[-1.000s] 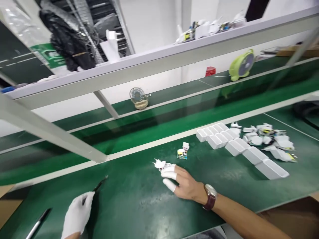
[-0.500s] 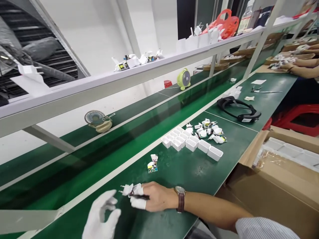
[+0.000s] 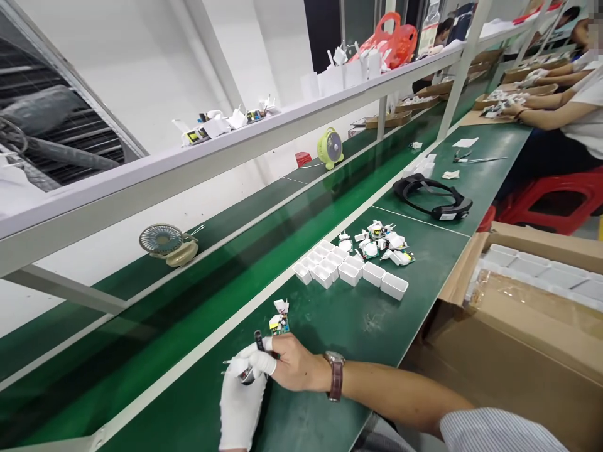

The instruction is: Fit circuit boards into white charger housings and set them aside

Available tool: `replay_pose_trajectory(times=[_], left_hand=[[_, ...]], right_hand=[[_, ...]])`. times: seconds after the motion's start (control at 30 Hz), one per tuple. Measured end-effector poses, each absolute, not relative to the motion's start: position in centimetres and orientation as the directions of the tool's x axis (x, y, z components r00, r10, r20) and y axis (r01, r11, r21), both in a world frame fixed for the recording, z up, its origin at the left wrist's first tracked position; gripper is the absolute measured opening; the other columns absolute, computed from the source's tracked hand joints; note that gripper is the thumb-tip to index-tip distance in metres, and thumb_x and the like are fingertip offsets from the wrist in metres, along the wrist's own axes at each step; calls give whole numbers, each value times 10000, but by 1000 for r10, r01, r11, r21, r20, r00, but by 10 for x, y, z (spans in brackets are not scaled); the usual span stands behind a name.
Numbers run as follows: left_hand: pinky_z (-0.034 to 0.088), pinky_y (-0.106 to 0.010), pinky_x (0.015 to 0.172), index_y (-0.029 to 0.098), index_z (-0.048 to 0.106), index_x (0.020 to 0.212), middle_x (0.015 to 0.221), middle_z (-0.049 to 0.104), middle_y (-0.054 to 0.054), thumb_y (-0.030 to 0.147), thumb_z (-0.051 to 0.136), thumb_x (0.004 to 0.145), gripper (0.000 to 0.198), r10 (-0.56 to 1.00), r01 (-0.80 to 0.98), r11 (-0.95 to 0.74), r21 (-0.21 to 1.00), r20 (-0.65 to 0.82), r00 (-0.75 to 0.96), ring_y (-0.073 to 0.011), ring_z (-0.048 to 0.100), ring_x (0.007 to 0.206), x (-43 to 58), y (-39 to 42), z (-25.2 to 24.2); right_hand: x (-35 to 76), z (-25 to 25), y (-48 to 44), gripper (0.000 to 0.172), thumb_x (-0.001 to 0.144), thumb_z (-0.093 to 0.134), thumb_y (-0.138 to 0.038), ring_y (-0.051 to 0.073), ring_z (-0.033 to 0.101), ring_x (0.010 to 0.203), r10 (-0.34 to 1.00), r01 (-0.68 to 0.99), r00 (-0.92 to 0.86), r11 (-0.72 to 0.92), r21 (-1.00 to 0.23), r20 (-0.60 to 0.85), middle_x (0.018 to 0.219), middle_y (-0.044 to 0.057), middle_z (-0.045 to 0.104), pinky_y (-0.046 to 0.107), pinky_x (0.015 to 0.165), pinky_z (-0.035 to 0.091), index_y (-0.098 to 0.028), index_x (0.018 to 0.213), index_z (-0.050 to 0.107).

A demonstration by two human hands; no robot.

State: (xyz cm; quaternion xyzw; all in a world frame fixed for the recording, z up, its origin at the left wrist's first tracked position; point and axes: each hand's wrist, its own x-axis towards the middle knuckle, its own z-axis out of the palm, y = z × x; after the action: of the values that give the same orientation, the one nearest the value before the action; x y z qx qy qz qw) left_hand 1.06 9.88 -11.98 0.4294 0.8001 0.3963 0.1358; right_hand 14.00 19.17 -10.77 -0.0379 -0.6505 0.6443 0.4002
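My left hand (image 3: 242,405), in a white glove, is closed around a small white plug piece (image 3: 239,366), its metal prongs poking out to the left. Fingers cover most of that piece. Close against it is my right hand (image 3: 298,365), with white covers on its fingertips and a watch on the wrist. It grips a slim black pen-like tool (image 3: 259,341), whose upper end sticks up above the fingers; its lower end is hidden. Just beyond the hands, a circuit board with a white plug (image 3: 279,319) lies on the green bench (image 3: 325,342).
White open cases (image 3: 349,271) stand in rows, with a pile of plug circuit boards (image 3: 377,242) behind. A black headset (image 3: 433,198) lies farther off. An open carton (image 3: 513,339) stands right of the bench. Co-workers' arms (image 3: 546,113) show at the far right.
My left hand has moved right and closed on the plug piece, which my right hand was holding. The black tool has swung from lying flat to nearly upright. The view has shifted slightly.
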Motion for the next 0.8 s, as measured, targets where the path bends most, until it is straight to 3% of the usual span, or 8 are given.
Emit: replay_pose_trajectory(times=[0.13, 0.2, 0.27, 0.33, 0.43, 0.53, 0.63, 0.8], left_hand=[[530, -427, 878, 184, 722, 894, 911, 730, -57, 385, 766, 706, 278, 777, 458, 346, 819, 24, -629, -308, 675, 922, -2, 93, -117], [495, -425, 950, 163, 717, 1022, 1055, 728, -80, 315, 861, 618, 455, 696, 211, 292, 933, -56, -716, -324, 650, 1042, -13, 86, -115], [485, -387, 976, 161, 694, 1056, 1116, 713, -82, 197, 886, 589, 506, 642, -166, 75, 983, -175, -746, -297, 637, 1090, -23, 77, -112], [503, -363, 951, 191, 669, 1023, 1101, 704, -58, 136, 825, 683, 379, 661, -504, -203, 839, -263, -703, -247, 650, 1065, -29, 67, -107], [540, -349, 794, 203, 641, 972, 974, 681, -45, 215, 678, 874, 105, 724, -750, -393, 532, -324, -609, -205, 671, 933, -31, 54, -101], [491, -293, 617, 162, 629, 934, 839, 620, -53, 254, 590, 937, 100, 766, -837, -397, 376, -367, -528, -178, 642, 781, -28, 44, -100], [468, -278, 589, 136, 620, 904, 762, 555, -39, 331, 573, 950, 206, 801, -863, -422, 278, -331, -498, -151, 582, 683, -24, 35, -104], [416, -242, 517, 143, 571, 790, 657, 453, 10, 510, 597, 929, 394, 818, -876, -431, 216, -316, -481, -113, 481, 570, -21, 27, -113]], right_hand=[[133, -115, 200, 410, 965, 535, -531, 92, 537, 512, 664, -456, -680, -50, -889, 311, 662, -3, 644, 211, 494, 450, -173, 1004, 731], [130, -120, 204, 447, 972, 501, -551, 91, 539, 487, 717, -475, -657, -153, -867, 233, 691, 11, 656, 214, 462, 449, -166, 1052, 714], [129, -124, 204, 452, 977, 486, -552, 104, 568, 512, 745, -499, -637, -203, -842, 198, 746, 30, 674, 231, 472, 475, -167, 1089, 694], [129, -127, 202, 415, 975, 509, -527, 114, 598, 566, 742, -506, -640, -211, -836, 200, 807, 43, 688, 245, 511, 498, -175, 1117, 676], [129, -131, 193, 345, 965, 566, -460, 124, 617, 637, 694, -484, -681, -188, -855, 234, 899, 54, 702, 266, 575, 521, -194, 1170, 647], [129, -131, 183, 310, 971, 582, -396, 132, 638, 708, 628, -441, -729, -125, -889, 273, 993, 60, 711, 303, 680, 554, -223, 1224, 622], [129, -122, 176, 292, 981, 570, -377, 147, 669, 766, 562, -413, -762, -40, -910, 321, 1051, 65, 717, 350, 782, 576, -244, 1234, 630], [123, -105, 165, 250, 989, 553, -377, 222, 698, 982, 448, -354, -801, 179, -918, 396, 1069, 81, 732, 426, 972, 546, -235, 977, 758]])
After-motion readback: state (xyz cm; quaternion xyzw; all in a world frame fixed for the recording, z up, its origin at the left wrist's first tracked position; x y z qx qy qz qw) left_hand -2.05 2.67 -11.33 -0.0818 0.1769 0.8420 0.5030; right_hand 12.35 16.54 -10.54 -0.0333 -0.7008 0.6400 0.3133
